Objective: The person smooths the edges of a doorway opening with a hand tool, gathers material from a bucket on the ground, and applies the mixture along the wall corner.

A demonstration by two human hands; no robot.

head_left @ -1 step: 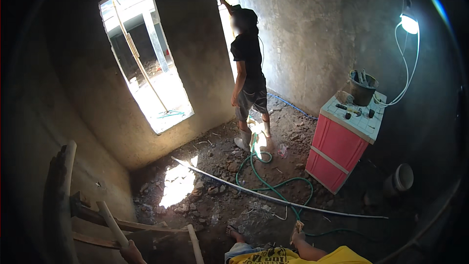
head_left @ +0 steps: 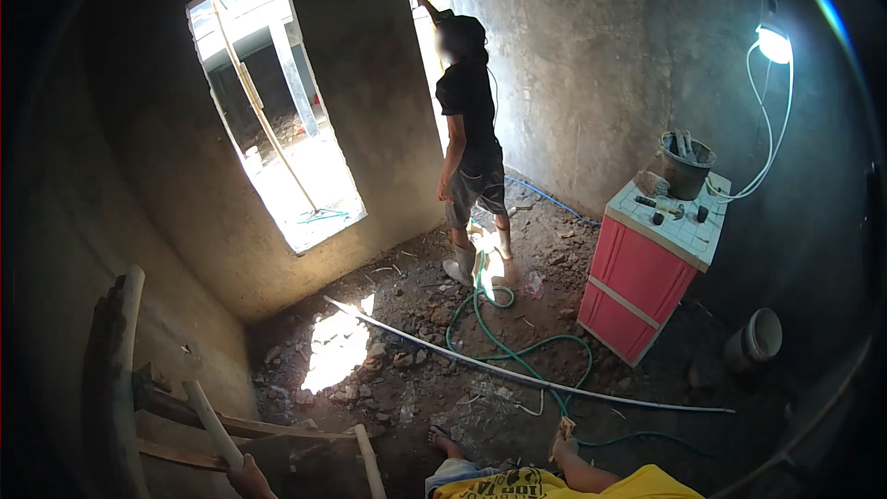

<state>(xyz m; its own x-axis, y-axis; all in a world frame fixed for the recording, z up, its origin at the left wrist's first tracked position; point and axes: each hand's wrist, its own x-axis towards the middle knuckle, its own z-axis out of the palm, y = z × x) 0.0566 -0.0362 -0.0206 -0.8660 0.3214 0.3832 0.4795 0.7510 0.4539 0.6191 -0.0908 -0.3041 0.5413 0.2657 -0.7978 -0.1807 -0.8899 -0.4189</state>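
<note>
At the lower left, my left hand (head_left: 248, 479) is closed around the lower visible part of a round wooden pole (head_left: 212, 422). A second pole (head_left: 370, 464) stands to its right, with wooden planks (head_left: 254, 427) behind. My right hand (head_left: 563, 449) is at the bottom centre, in front of my yellow shirt (head_left: 591, 488). Its fingers appear closed on a small tan piece (head_left: 565, 426), whose kind I cannot make out. Just beyond that hand runs a green hose (head_left: 517, 358). My bare foot (head_left: 437, 436) shows left of the shirt.
A person in black (head_left: 469, 97) stands at the bright opening, one arm raised. A long white pipe (head_left: 517, 372) crosses the rubble floor. To the right are a pink cabinet (head_left: 633, 282) bearing a bucket (head_left: 686, 177) and tools, a lit bulb (head_left: 774, 46) and a pail (head_left: 763, 335).
The other person's raised hand has shifted very slightly upward. My own hands show no visible change.
</note>
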